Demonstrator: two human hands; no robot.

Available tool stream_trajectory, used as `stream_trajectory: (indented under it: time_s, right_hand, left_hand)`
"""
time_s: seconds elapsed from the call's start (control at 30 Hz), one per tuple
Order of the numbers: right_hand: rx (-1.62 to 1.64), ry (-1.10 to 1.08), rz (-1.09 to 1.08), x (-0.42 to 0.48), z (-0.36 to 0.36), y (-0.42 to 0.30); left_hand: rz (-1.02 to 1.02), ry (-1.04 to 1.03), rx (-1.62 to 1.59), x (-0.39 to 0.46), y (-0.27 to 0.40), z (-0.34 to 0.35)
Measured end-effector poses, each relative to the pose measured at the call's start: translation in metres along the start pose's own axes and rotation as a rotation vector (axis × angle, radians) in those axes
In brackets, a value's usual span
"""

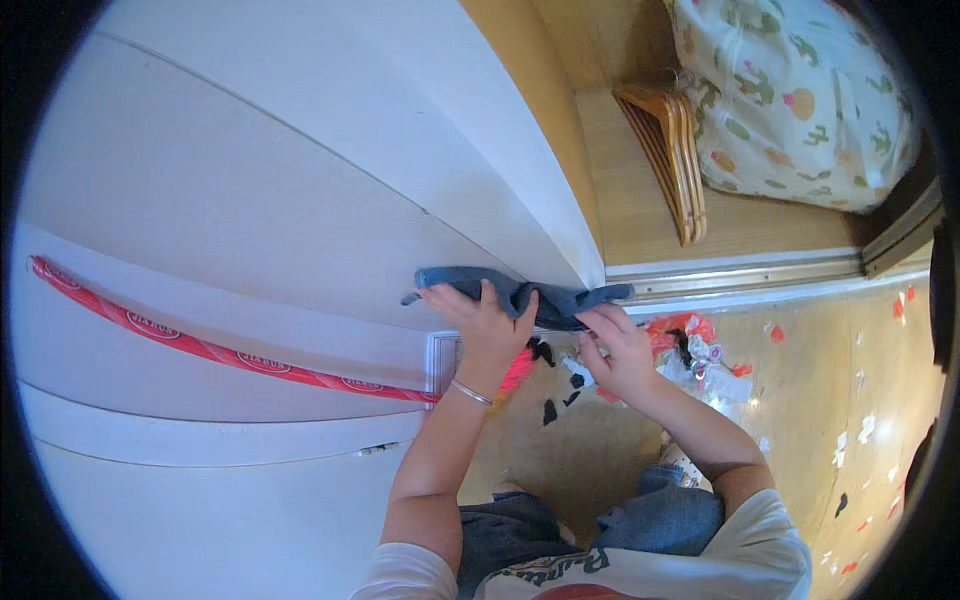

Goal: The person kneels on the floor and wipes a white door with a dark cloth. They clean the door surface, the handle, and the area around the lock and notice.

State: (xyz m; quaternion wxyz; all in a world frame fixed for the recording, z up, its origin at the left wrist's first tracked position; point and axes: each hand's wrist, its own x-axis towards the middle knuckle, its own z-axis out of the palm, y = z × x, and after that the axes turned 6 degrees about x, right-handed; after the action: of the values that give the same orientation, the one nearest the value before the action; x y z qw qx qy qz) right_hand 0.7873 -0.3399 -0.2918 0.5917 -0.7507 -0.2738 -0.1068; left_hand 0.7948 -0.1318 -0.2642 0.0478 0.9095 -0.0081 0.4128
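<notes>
A dark blue-grey cloth (551, 300) lies bunched against the lower part of a white panel (300, 187), beside the wardrobe's corner. My left hand (484, 322), with a silver bangle at its wrist, presses on the cloth's left and middle part with fingers spread. The thumb and fingers of my right hand (615, 349) pinch the cloth's right end near the metal sliding-door track (750, 281). Part of the cloth is hidden behind my fingers.
Wooden hangers (675, 165) and a cactus-print fabric bag (795, 105) are inside the wardrobe. A red wrapped tube (262, 362) leans along the white wall at left. Red plastic (679, 330), clear plastic (724, 386) and black, white and red scraps litter the wooden floor (810, 375).
</notes>
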Motion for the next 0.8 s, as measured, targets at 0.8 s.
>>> stream_trajectory:
  time_s: [0.8]
  right_hand:
    - [0.215,0.16,-0.169,0.054,-0.006,-0.041]
  left_hand:
    - [0.006,0.385,-0.063,0.105,0.016,-0.056]
